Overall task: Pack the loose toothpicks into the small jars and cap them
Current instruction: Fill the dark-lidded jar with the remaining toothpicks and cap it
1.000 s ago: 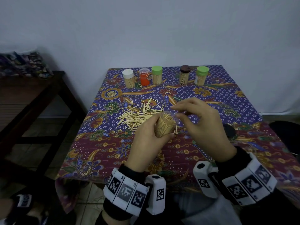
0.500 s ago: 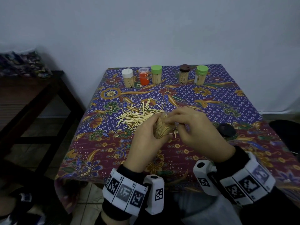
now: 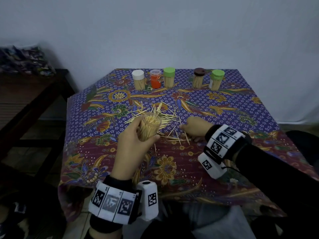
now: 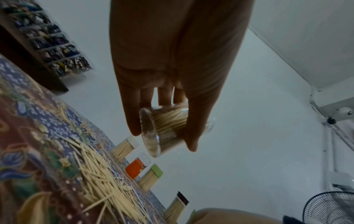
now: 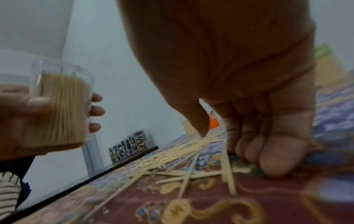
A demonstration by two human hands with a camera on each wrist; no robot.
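Observation:
My left hand [image 3: 136,137] grips a clear uncapped jar [image 3: 148,129] packed with toothpicks, held upright above the cloth; the left wrist view shows fingers and thumb wrapped round the jar [image 4: 162,130]. Loose toothpicks [image 3: 165,114] lie scattered just behind and right of it. My right hand [image 3: 196,128] is down on the cloth at the pile's right edge. In the right wrist view its fingers [image 5: 268,151] are curled against the cloth beside loose toothpicks [image 5: 172,160], the thumb points down, and nothing shows in its grasp. The jar [image 5: 63,112] appears at the left there.
Several capped jars stand in a row at the table's far edge: white-capped [image 3: 138,80], orange [image 3: 155,81], green-capped [image 3: 169,77], brown-capped [image 3: 198,78], green-capped [image 3: 215,80]. A dark wooden bench [image 3: 25,94] stands left of the patterned tablecloth [image 3: 172,169].
My right hand has left the top of the jar and dropped onto the cloth to the right. The left hand has lifted the jar slightly and holds it alone.

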